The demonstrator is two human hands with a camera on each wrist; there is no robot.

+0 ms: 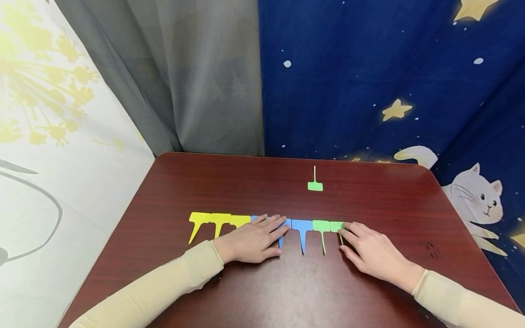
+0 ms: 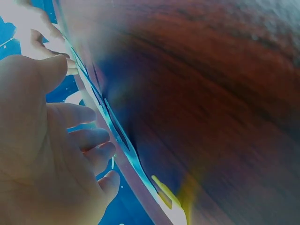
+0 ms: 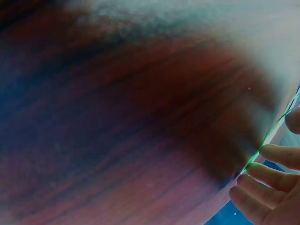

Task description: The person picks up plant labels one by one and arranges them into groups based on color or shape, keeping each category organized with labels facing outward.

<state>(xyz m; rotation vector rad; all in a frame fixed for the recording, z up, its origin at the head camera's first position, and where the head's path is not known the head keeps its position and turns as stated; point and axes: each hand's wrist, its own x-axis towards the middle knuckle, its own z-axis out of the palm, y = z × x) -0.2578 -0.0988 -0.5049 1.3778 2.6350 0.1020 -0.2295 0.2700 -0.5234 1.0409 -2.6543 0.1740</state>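
A row of T-shaped plant labels lies across the table, stems toward me: yellow labels [image 1: 200, 218] at left, blue labels [image 1: 302, 225] in the middle, green labels [image 1: 321, 226] at right. My left hand [image 1: 255, 240] is spread palm down over the blue labels, its fingers straight and partly covering them. In the left wrist view its fingers [image 2: 91, 138] extend close over the row. My right hand [image 1: 371, 250] touches the end green label [image 1: 336, 226] with its fingertips, fingers relaxed. The right wrist view shows these fingers [image 3: 272, 176] along the green edge.
Farther back lies a single green label [image 1: 315, 186], its stem pointing away from me. The dark red wooden table [image 1: 229, 182] ends at a grey curtain [image 1: 213, 82] and a blue starry curtain [image 1: 348, 91]. A white patterned cloth [image 1: 61, 196] hangs at the left.
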